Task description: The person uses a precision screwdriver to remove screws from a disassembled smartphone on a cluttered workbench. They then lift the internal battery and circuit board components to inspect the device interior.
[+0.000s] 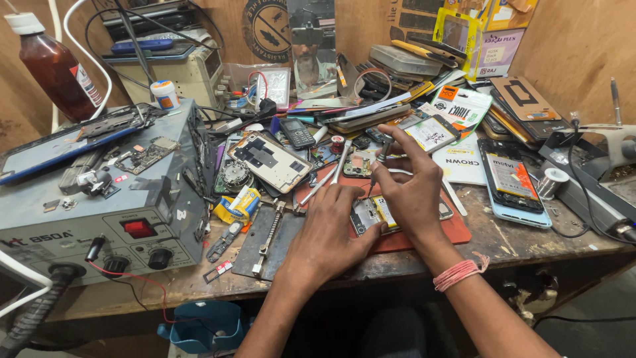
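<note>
Hands: left hand [329,229], right hand [407,182] mostly hide opened phone [371,213].

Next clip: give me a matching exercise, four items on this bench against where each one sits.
Items:
1. brown bottle
2. opened phone
3. grey station
4. keypad phone

Places:
A. under the two hands on the red mat
B. back left corner
C. left of the bench, with a red switch on its front
D. middle of the bench, behind the hands

Pairs: 1-B, 2-A, 3-C, 4-D

The left hand steadies the opened phone; the right hand holds a thin tool over it.
</note>
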`<state>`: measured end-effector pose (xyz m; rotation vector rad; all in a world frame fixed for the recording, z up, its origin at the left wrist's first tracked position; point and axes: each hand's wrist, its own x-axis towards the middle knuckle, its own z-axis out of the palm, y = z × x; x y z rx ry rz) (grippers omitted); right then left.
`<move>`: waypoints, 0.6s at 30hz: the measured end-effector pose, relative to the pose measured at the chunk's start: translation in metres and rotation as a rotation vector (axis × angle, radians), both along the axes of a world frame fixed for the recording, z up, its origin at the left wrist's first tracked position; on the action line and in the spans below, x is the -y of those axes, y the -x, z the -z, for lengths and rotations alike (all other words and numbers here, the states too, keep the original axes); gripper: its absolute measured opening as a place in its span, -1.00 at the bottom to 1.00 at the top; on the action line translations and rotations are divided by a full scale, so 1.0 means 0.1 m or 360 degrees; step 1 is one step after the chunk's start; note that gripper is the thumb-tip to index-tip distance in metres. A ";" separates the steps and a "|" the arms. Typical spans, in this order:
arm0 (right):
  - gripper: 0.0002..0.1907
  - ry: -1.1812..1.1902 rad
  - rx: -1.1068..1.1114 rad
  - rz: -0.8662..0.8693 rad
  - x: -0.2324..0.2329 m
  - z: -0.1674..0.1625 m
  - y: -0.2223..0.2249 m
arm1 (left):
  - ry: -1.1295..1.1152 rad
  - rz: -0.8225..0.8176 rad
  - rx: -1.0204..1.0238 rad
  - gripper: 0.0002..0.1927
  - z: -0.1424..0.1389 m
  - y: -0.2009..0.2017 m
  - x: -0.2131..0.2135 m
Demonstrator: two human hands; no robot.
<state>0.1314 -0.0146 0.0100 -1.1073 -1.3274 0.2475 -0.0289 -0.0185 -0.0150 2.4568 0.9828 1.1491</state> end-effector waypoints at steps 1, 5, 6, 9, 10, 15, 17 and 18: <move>-0.46 0.0011 -0.0068 -0.0088 -0.01 0.00 -0.01 | -0.0013 0.0005 0.0007 -0.39 0.00 -0.01 0.00; -0.46 -0.0005 -0.0074 -0.0183 0.00 0.01 0.00 | -0.0028 -0.0001 -0.0014 -0.39 0.01 0.00 -0.02; -0.46 -0.0022 -0.0006 -0.0137 0.02 0.01 0.01 | -0.0032 0.0003 -0.0005 -0.39 0.02 0.00 -0.02; -0.52 -0.0392 0.0462 0.0264 0.04 0.00 0.06 | -0.0024 -0.0015 -0.0036 -0.41 0.03 -0.01 -0.03; -0.51 -0.0346 0.0440 0.0270 0.04 -0.01 0.06 | -0.0020 -0.0029 -0.0059 -0.42 0.03 -0.01 -0.03; -0.50 -0.0261 0.0398 0.0285 0.06 0.00 0.06 | -0.0028 -0.0030 -0.0038 -0.40 0.04 -0.02 -0.02; -0.48 -0.0260 0.0304 0.0188 0.04 0.00 0.06 | -0.0015 -0.0032 -0.0046 -0.40 0.03 -0.01 -0.03; -0.47 -0.0259 0.0258 0.0140 0.03 0.00 0.05 | -0.0001 -0.0030 -0.0045 -0.40 0.03 -0.01 -0.03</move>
